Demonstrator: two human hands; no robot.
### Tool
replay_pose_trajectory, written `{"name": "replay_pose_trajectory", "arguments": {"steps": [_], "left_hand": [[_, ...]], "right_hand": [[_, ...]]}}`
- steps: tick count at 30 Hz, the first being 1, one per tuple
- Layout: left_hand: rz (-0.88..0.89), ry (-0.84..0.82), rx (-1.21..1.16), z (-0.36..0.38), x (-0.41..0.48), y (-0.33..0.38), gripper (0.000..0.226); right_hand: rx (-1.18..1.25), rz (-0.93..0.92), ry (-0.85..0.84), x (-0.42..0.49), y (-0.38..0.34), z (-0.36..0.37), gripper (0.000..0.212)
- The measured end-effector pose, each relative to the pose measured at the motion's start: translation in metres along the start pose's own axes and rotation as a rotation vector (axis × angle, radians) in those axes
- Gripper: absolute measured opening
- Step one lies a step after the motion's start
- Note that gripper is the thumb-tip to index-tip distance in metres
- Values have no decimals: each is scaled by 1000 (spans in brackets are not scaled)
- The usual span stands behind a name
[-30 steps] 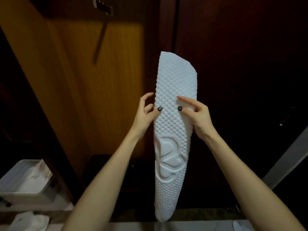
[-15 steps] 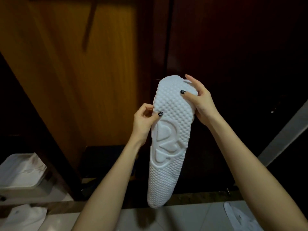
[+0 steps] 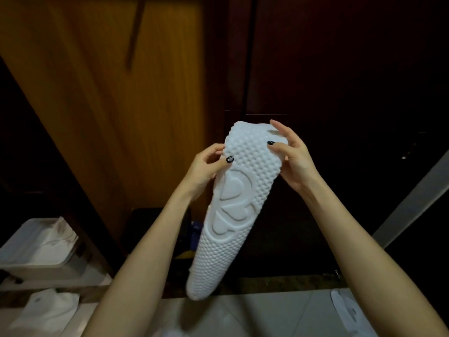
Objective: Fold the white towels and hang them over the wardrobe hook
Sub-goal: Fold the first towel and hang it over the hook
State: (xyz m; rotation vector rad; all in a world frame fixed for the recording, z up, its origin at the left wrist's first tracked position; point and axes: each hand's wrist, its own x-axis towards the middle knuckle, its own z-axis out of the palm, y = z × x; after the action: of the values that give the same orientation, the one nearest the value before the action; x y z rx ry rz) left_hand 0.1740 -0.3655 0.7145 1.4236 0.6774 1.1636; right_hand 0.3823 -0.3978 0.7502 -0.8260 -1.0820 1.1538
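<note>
A white towel with a bumpy weave and an embossed heart pattern hangs folded into a long narrow strip in front of the dark wardrobe. My left hand pinches its left edge near the top. Over the top right corner, my right hand holds the fold with thumb in front and fingers behind. The towel's lower end dangles just above the tiled floor. The wardrobe hook is out of view; only a dark strap-like shadow shows on the lit wooden panel.
A lit wooden wardrobe door panel stands at the left, dark doors behind the towel. A white bin with cloth sits at the lower left, another white cloth below it. A white item lies on the floor at the lower right.
The towel has come down and tilted, its top now folded over lower in view. My right hand slid up to the top corner. The view has tipped downward, hiding the hook.
</note>
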Motion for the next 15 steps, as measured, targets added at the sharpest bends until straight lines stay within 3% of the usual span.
{"name": "replay_pose_trajectory", "arguments": {"steps": [5,10,15], "left_hand": [[18,105,-71,7,-13,-11,20],[104,189,-316,25,-2,0,29],[252,195,-4,41,15,15,19]], "right_hand": [[-112,-33,-54,11,-13,5,41],[-385,-27,-119,3,-15,-7,51],[-263,71,-111,-12,-2,-27,52]]}}
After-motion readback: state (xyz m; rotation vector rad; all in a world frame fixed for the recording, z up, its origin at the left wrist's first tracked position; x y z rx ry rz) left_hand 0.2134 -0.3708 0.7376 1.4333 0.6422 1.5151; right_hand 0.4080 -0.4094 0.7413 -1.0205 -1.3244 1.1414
